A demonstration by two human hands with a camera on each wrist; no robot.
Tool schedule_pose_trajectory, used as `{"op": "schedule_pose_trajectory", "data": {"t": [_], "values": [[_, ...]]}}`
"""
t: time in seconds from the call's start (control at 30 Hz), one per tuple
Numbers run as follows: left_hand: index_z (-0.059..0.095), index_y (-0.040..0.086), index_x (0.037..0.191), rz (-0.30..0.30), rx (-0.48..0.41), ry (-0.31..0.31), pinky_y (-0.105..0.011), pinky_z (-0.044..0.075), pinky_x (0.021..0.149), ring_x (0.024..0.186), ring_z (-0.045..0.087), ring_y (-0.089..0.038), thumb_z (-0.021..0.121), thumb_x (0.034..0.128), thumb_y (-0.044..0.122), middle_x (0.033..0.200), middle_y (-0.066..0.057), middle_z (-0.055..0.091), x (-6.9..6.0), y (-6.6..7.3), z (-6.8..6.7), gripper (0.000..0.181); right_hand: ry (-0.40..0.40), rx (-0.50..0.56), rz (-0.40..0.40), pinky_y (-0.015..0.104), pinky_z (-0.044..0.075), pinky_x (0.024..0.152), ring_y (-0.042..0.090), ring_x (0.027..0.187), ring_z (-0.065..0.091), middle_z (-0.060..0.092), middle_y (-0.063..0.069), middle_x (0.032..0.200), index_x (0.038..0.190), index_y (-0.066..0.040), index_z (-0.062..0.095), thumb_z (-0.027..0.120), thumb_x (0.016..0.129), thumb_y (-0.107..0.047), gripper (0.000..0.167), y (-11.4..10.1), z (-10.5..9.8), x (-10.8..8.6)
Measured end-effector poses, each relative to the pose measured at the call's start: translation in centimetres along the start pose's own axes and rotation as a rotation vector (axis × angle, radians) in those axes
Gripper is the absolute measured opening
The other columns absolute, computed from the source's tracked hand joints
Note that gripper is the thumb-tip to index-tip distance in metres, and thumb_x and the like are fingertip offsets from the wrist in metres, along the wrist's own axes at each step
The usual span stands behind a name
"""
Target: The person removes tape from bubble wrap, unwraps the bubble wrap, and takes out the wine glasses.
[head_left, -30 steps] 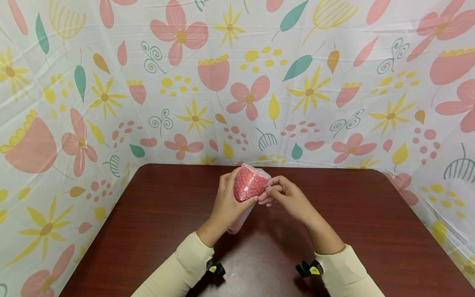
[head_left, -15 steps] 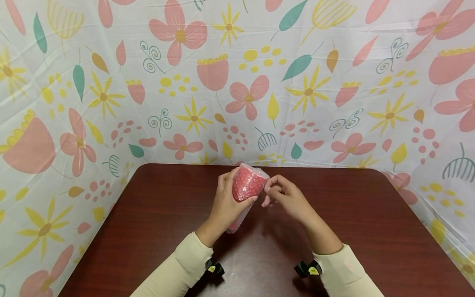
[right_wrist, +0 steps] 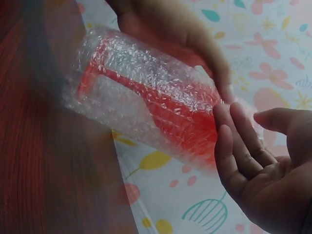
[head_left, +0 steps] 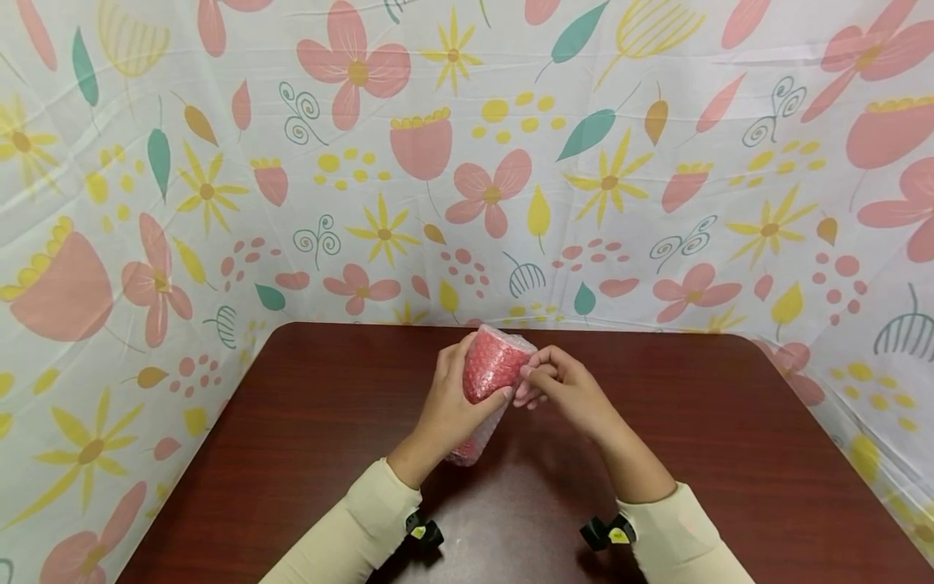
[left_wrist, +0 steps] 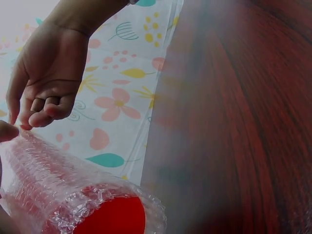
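Observation:
A red goblet-shaped thing in clear bubble wrap (head_left: 492,369) is tilted above the table, its wide end up. My left hand (head_left: 441,405) grips it around the side, thumb across the front. In the right wrist view, a narrow red stem and foot show through the bubble wrap (right_wrist: 126,73). My right hand (head_left: 565,385) is at the upper right edge, thumb and forefinger pinching the wrap there, the other fingers loosely bent. In the left wrist view, the flat red end (left_wrist: 114,214) shows inside the wrap, with the right fingertips at its far end.
A dark reddish-brown wooden table (head_left: 314,454) lies below the hands. White cloth with printed flowers (head_left: 438,203) hangs behind it and along both sides. Black wrist cameras (head_left: 609,531) sit under the cream sleeves (head_left: 365,519).
The wrapped thing has shifted slightly right and down, with my left hand along with it. My right fingers made small movements at the wrap's edge.

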State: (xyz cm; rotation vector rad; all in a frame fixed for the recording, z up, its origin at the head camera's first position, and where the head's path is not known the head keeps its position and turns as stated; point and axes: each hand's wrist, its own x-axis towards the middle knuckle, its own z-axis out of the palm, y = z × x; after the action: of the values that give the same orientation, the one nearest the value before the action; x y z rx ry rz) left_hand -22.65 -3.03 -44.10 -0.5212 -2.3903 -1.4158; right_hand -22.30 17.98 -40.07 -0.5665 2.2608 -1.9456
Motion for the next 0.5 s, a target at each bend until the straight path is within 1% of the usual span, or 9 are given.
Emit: {"op": "schedule_pose_trajectory", "data": {"t": [0.13, 0.27, 0.33, 0.43, 0.5], "values": [[0.029, 0.035, 0.158, 0.005, -0.024, -0.027, -0.05, 0.048, 0.104, 0.13, 0.051, -0.026, 0.073, 0.0906, 0.04, 0.148, -0.008, 0.042, 0.12, -0.06, -0.1, 0.081, 0.027, 0.008, 0.006, 0.035, 0.06, 0.068, 0.021, 0.073, 0.074, 0.072, 0.004, 0.075, 0.103, 0.004, 0.049, 0.057, 0.104, -0.017, 0.022, -0.08, -0.08, 0.03], [0.03, 0.038, 0.158, -0.008, -0.05, -0.057, -0.054, 0.044, 0.109, 0.137, 0.046, -0.026, 0.066, 0.0963, 0.04, 0.152, -0.005, 0.045, 0.25, -0.13, -0.39, 0.071, 0.05, 0.012, 0.005, 0.033, 0.06, 0.068, 0.02, 0.071, 0.073, 0.071, 0.004, 0.072, 0.101, 0.005, 0.048, 0.056, 0.104, -0.015, 0.022, -0.1, -0.17, 0.04], [0.031, 0.041, 0.157, -0.017, -0.057, -0.071, -0.056, 0.042, 0.11, 0.14, 0.044, -0.026, 0.062, 0.0987, 0.043, 0.155, -0.001, 0.045, 0.28, -0.15, -0.56, 0.066, 0.063, 0.01, 0.009, 0.033, 0.06, 0.067, 0.02, 0.07, 0.073, 0.07, 0.003, 0.072, 0.1, 0.004, 0.048, 0.055, 0.104, -0.015, 0.021, -0.09, -0.21, 0.03], [0.033, 0.043, 0.156, -0.009, -0.07, -0.074, -0.057, 0.04, 0.112, 0.143, 0.043, -0.025, 0.058, 0.1011, 0.045, 0.158, 0.003, 0.044, 0.38, -0.19, -0.77, 0.061, 0.073, 0.009, 0.009, 0.034, 0.06, 0.068, 0.02, 0.07, 0.073, 0.07, 0.004, 0.071, 0.1, 0.004, 0.047, 0.055, 0.105, -0.016, 0.022, -0.07, -0.29, 0.03], [0.034, 0.044, 0.155, 0.003, -0.086, -0.071, -0.056, 0.039, 0.114, 0.143, 0.044, -0.024, 0.057, 0.1019, 0.044, 0.157, 0.003, 0.046, 0.49, -0.19, -0.89, 0.058, 0.076, 0.01, 0.01, 0.034, 0.06, 0.068, 0.02, 0.07, 0.073, 0.07, 0.004, 0.071, 0.1, 0.004, 0.047, 0.055, 0.105, -0.017, 0.023, -0.05, -0.33, 0.06]]}}
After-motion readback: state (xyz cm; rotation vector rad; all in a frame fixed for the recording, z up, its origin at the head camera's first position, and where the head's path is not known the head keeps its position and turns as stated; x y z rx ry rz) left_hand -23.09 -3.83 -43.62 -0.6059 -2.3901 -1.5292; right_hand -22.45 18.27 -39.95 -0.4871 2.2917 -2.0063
